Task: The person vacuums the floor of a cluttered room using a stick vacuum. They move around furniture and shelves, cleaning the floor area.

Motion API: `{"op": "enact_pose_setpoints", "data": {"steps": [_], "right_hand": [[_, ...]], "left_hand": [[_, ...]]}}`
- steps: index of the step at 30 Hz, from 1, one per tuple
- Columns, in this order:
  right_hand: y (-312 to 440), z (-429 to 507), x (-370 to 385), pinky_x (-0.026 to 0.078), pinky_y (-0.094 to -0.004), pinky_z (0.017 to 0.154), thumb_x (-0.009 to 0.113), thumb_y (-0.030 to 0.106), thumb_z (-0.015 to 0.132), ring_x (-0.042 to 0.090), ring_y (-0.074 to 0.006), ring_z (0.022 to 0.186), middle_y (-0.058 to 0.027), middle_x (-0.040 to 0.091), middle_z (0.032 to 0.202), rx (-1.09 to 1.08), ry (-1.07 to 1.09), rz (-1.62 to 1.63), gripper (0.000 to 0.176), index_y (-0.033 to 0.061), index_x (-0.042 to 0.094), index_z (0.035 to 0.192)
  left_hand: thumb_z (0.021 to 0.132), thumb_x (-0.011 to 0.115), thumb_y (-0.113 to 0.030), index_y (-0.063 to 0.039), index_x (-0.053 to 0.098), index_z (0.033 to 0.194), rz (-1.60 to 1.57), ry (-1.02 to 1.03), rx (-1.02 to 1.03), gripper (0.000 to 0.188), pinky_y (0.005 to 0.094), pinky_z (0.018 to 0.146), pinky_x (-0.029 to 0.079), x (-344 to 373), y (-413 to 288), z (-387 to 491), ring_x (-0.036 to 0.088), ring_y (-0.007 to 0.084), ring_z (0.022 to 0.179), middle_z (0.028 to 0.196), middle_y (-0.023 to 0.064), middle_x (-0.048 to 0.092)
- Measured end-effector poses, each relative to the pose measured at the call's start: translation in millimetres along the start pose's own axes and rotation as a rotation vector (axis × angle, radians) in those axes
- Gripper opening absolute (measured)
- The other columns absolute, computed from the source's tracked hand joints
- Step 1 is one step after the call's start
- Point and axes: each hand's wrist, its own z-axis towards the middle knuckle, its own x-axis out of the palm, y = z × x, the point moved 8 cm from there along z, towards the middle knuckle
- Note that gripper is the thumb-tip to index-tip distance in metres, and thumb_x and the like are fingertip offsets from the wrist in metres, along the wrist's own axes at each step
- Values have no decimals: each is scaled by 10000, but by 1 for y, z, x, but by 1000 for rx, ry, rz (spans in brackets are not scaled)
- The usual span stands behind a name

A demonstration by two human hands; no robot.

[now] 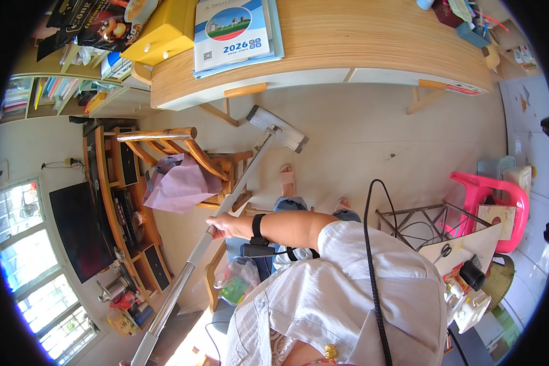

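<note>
My right hand is closed around the metal pole of a flat mop, with my forearm reaching across my body. A small part of my left hand shows at the bottom left edge, against the upper end of the pole; the rest of it is out of view. The pole slants up and right to the wide metal mop head, which lies on the tiled floor just in front of the desk. A black strap with a small black device is around my right forearm.
A wooden desk with booklets stands ahead. At left are a wooden chair holding a pink bag and a shelf unit. A pink plastic stool and metal-framed stand are at right. A black cable hangs before me.
</note>
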Motion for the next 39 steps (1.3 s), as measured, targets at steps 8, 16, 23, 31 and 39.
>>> {"op": "enact_pose_setpoints", "data": {"steps": [8,16,23,31,39], "right_hand": [[116,16,-78,483,-353,500,526,241,749,484,-175,502,-36,463,606,-393,-134,-29,174,77,480,712],[266,-13,-273,421,-344,410,514,179,708,449,-183,467,-69,437,578,-496,-672,-86,160,46,438,662],[76,1,-128,484,-402,525,529,208,725,512,-211,646,-91,467,764,-261,-594,-44,269,29,433,902],[-15,18,-65,508,-436,505,497,249,789,591,-276,606,-143,560,703,-34,-332,-213,298,-27,431,879],[184,4,-221,481,-411,408,515,253,764,558,-281,566,-153,525,734,-379,-754,-260,312,-44,458,841]], "left_hand": [[615,461,-144,-138,317,482,-283,-23,-539,196,242,605,311,37,192,-47,320,89,455,449,-29,278],[660,420,-164,-136,267,487,-538,285,-917,233,289,662,329,146,252,-190,276,112,456,442,-4,240],[717,406,-192,-142,243,529,-435,253,-672,254,229,546,275,53,138,-87,225,86,477,478,-27,188],[801,378,-311,-148,338,559,-279,79,-435,295,231,457,304,-51,81,-30,310,74,425,470,-49,253],[685,433,-126,-137,281,512,-649,182,-812,230,284,650,320,45,206,-180,288,97,434,427,-14,257]]}}
